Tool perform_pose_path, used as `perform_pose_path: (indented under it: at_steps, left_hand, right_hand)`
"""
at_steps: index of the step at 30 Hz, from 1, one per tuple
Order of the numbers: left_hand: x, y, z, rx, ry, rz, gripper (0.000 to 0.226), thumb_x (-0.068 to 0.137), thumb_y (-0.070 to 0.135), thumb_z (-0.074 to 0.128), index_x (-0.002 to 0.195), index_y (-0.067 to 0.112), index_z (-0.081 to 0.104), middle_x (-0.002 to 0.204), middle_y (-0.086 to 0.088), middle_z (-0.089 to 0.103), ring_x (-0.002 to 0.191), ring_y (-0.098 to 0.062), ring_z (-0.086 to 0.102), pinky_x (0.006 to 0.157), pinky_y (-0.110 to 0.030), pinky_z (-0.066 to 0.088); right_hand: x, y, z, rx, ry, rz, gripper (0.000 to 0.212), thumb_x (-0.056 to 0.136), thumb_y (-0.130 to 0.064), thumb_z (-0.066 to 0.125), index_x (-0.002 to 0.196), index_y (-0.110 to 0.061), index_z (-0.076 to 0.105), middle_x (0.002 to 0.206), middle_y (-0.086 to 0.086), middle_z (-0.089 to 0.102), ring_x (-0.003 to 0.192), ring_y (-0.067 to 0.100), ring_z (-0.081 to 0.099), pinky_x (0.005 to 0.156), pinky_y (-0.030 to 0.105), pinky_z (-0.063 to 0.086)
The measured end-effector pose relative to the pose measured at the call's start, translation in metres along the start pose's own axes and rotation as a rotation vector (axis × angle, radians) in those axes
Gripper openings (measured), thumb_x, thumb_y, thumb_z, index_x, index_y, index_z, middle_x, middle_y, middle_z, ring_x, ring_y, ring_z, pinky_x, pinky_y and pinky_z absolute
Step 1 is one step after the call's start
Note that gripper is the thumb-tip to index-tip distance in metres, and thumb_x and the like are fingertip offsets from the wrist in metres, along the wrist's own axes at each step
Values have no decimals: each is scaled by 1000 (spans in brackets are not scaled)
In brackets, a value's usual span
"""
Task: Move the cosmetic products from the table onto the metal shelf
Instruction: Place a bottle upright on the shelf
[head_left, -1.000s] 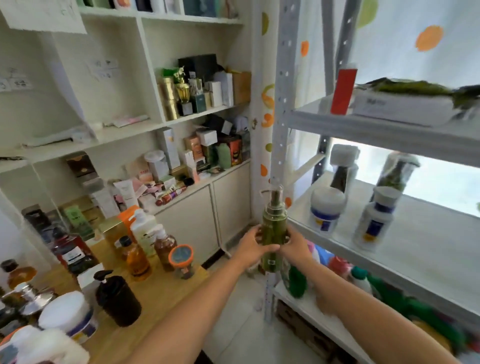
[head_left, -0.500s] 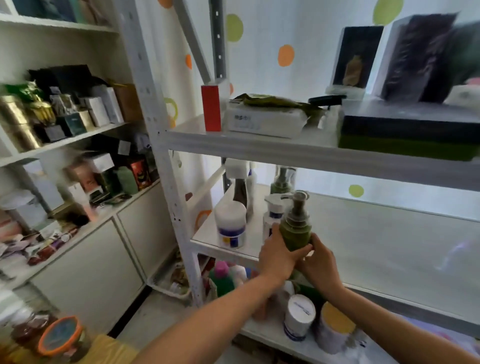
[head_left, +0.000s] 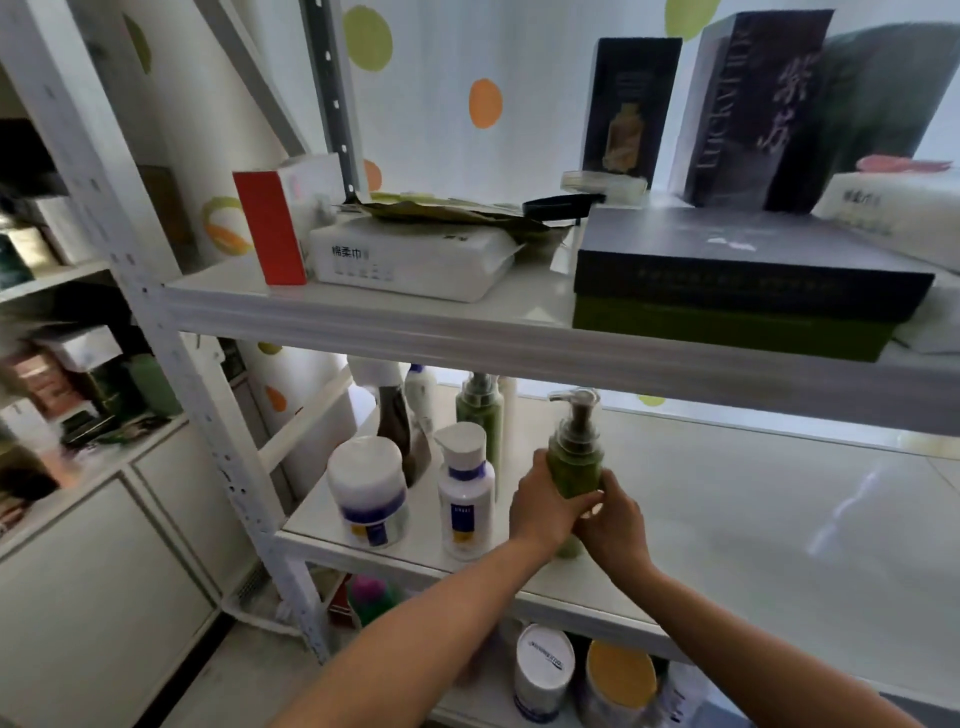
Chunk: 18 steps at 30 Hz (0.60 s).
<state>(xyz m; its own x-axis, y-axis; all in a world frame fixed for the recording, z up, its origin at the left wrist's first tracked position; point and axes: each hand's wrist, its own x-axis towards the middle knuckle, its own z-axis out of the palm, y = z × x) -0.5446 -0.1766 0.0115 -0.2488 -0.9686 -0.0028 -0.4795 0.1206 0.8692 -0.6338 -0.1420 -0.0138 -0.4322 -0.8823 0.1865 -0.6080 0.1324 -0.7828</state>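
A green pump bottle stands upright over the middle board of the metal shelf, near that board's front edge, held between both hands; its foot shows just below the hands, low to the board, though I cannot tell whether it touches the board. The left hand takes the bottle's left side, its grip curled round the green body, and the right hand closes its grip on the bottle's lower right side, fingers curled against it. The bottle's silver pump head sits under a clear cap, with the spout turned left. Just left of the bottle stands a white bottle with a blue band, and further left of the bottle a white jar with a like blue band. Behind the bottle and to its left stand a second green pump bottle and a dark brown bottle. Above the bottle, on the top board, a dark flat box lies to its upper right, and a white tissue pack and a red box to its upper left. Below the bottle, on the lower board, stand a white tub and a yellow-lidded tub
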Motion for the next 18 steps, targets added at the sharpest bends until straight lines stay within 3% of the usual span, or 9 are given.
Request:
perform_pose_path:
  at_steps: [13,18]
  left_hand:
    - [68,1,9,-39,102,-19,58,78,28,77,124,11,45,121,-9,60,112,-26,58,94,-32,45]
    - [84,6,15,52,77,-68,59,86,38,68,129,7,41,128,-13,53,117,-30,55,97,-37,45]
  right_hand:
    - [70,-3,16,-69,-77,11,33,78,-2,63,108,-3,48,96,17,65,87,34,59,66,30,37]
    - [91,3,24,-66,-37,13,25,82,0,53,107,-3,48,94,22,65,86,37,60,65,32,37]
